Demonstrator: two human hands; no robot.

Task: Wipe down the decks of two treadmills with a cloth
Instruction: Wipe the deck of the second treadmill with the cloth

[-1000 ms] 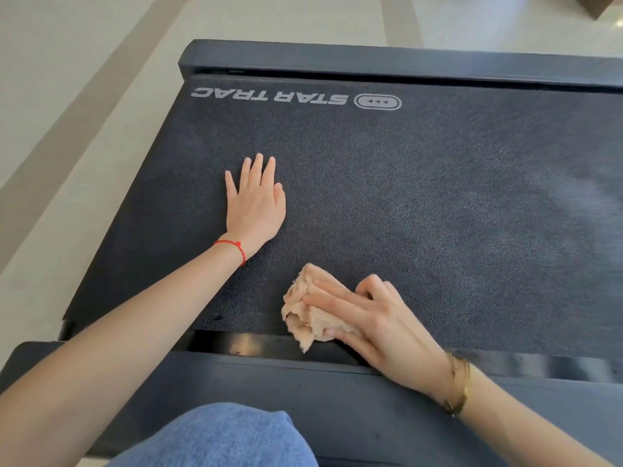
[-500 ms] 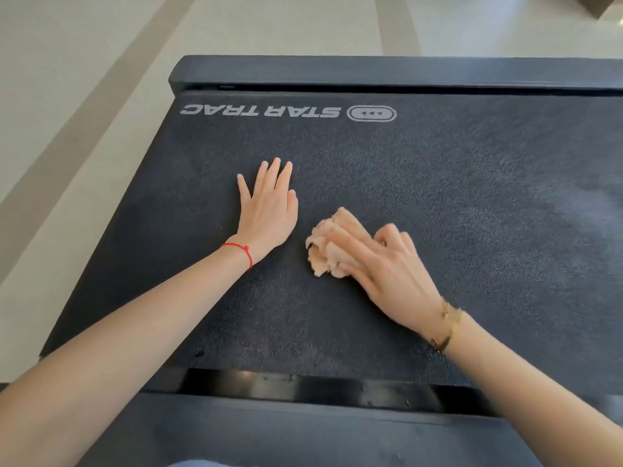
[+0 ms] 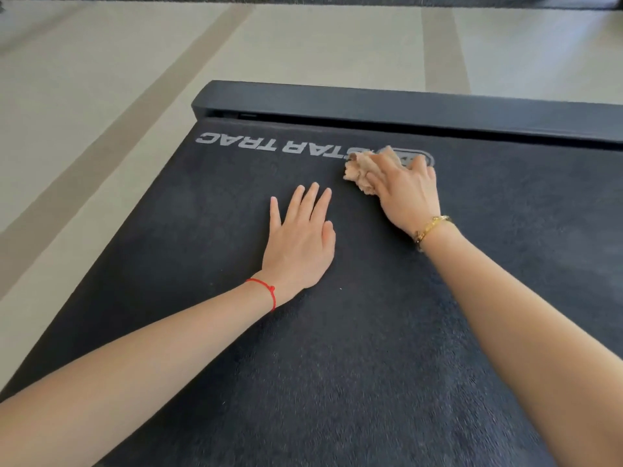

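1. A person's right hand (image 3: pixel 404 190) holds a crumpled beige cloth (image 3: pixel 362 171) against the treadmill deck (image 3: pixel 337 365), over the printed logo (image 3: pixel 242 142), to wipe it.
2. Just nearer than the logo, the left hand (image 3: pixel 300 244) lies flat, fingers spread, probably bracing the reach.

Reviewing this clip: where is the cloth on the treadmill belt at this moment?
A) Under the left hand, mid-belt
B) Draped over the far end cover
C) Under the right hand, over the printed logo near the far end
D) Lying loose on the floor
C. The right hand grips the bunched cloth on the logo of the treadmill belt; the left hand lies flat and bare, mid-belt.
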